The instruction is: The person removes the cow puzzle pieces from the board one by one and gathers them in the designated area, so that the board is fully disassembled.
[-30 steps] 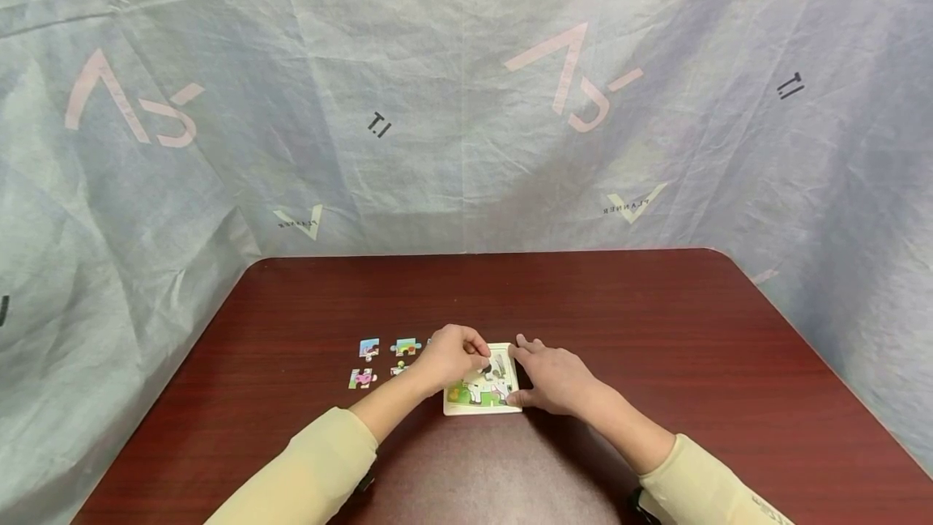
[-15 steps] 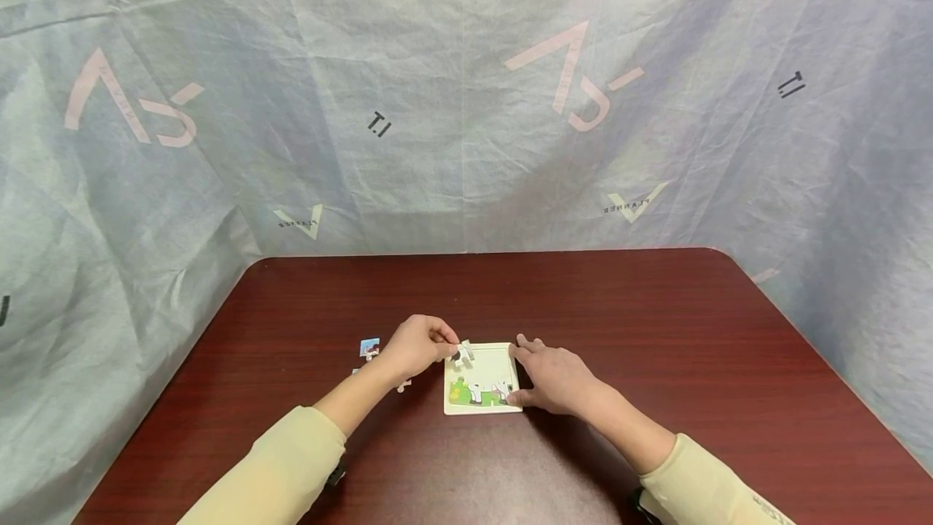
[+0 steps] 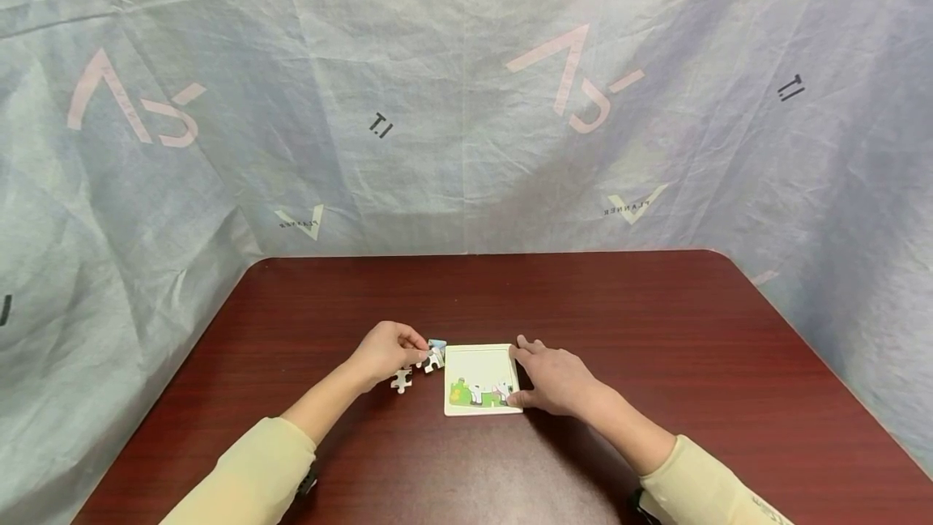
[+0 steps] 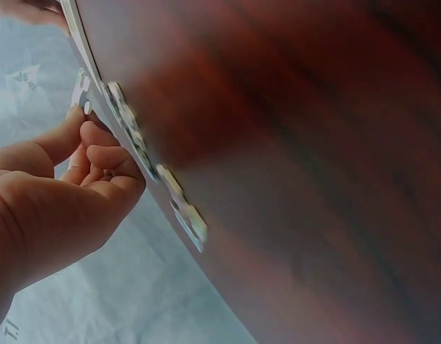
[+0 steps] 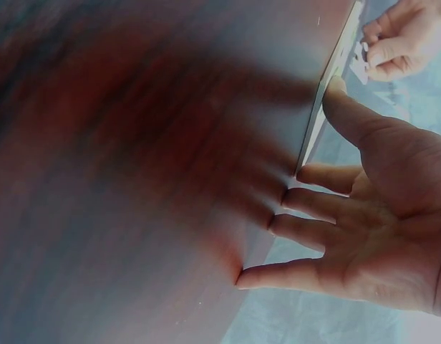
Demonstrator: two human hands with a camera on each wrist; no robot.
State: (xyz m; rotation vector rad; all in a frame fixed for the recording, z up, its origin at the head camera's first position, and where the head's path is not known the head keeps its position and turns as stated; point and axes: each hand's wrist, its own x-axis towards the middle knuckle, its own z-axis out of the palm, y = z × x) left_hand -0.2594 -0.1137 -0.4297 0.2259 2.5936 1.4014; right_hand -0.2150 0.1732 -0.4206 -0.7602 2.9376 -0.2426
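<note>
My left hand [image 3: 389, 353] pinches a white and black jigsaw piece [image 3: 433, 360] between thumb and fingers, just left of the puzzle tray. In the left wrist view the piece [image 4: 81, 89] stands tilted at the thumb tip, raised off the table. The square cream puzzle tray [image 3: 483, 413] has its bottom part filled with a green picture with white animal legs; its upper part is bare. My right hand [image 3: 552, 381] rests at the tray's right side, fingers spread, thumb on the rim. In the right wrist view the fingertips [image 5: 278, 222] touch the table.
Loose jigsaw pieces lie left of the tray, one near my left wrist [image 3: 401, 381] and a blue one [image 3: 437, 344] behind the held piece; the left hand hides others. A dark red table [image 3: 605, 298] spreads around, with a grey cloth [image 3: 466, 144] hanging behind.
My left hand has moved left from over the tray with the white and black jigsaw piece, baring the tray's upper part. My right hand has stayed in place.
</note>
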